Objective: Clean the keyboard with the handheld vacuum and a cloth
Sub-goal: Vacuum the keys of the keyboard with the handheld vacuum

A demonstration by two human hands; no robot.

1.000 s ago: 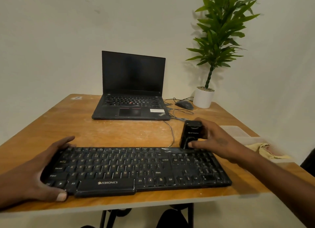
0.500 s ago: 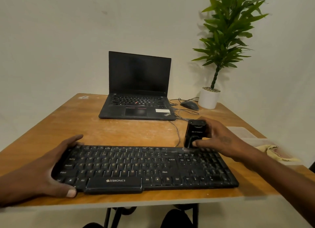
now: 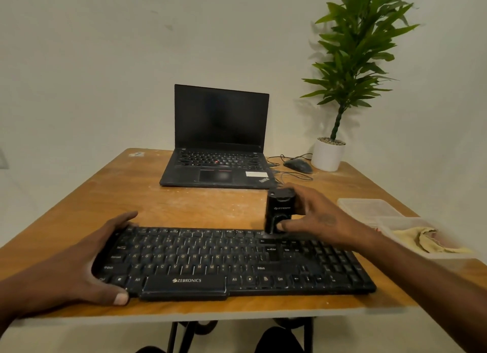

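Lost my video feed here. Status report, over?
Left hand grips keyboard at its left end. Right hand holds handheld vacuum upright on top key row. Cloth unused in tub at right. Nothing in the way.

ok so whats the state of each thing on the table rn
laptop: lid open, screen dark
keyboard: flat on the table, left end gripped by the left hand
handheld vacuum: upright, held by the right hand at the keyboard's back edge
cloth: crumpled in a clear container
mouse: idle beside the plant pot
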